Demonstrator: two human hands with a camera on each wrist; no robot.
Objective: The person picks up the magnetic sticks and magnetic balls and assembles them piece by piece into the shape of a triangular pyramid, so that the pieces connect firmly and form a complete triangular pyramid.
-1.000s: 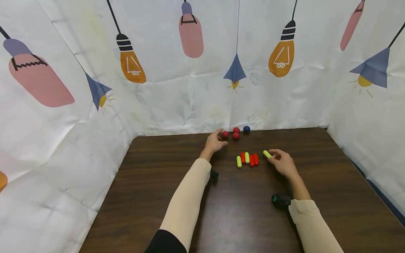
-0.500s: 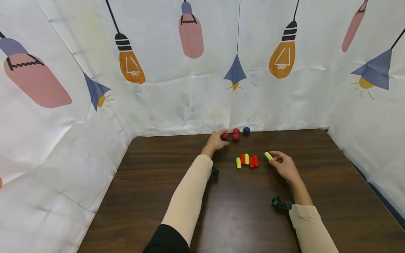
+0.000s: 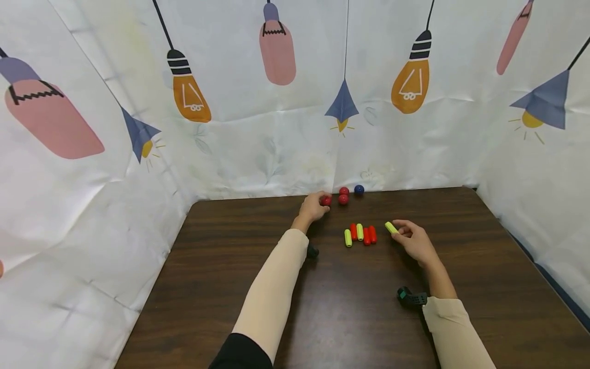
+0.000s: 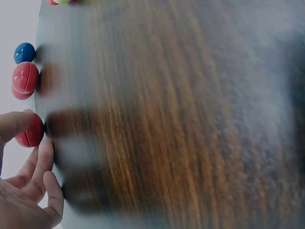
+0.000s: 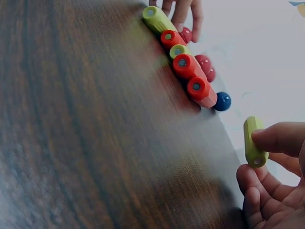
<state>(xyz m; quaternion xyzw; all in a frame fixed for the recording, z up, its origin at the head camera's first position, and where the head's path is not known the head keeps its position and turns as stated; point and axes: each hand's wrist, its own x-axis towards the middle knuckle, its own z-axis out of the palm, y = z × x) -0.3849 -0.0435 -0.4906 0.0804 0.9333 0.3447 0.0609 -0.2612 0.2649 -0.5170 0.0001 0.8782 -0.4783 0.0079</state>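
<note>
At the far edge of the table, my left hand point(image 3: 312, 209) pinches a glossy red ball point(image 3: 327, 201) between thumb and fingers. The left wrist view shows the thumb point(image 4: 16, 125) over this ball point(image 4: 34, 133), with fingers beneath. My right hand point(image 3: 417, 242) holds a short yellow-green rod point(image 3: 391, 227) by thumb and fingertips, raised above the table. A small grey disc shows in the end of that rod point(image 5: 253, 143) in the right wrist view. Between the hands lies a row of red rods point(image 3: 370, 235) and yellow-green rods point(image 3: 348, 238), side by side.
Two more red balls point(image 3: 343, 199) sit just right of the left hand, one behind the other. Beside them is a blue ball point(image 3: 359, 189). A white cloth point(image 3: 258, 148) printed with lamps hangs behind and around the dark wooden table point(image 3: 207, 266).
The left hand has closed its thumb and fingers around the red ball, which has shifted slightly toward me. The right hand stays nearly in place with its yellow-green rod.
</note>
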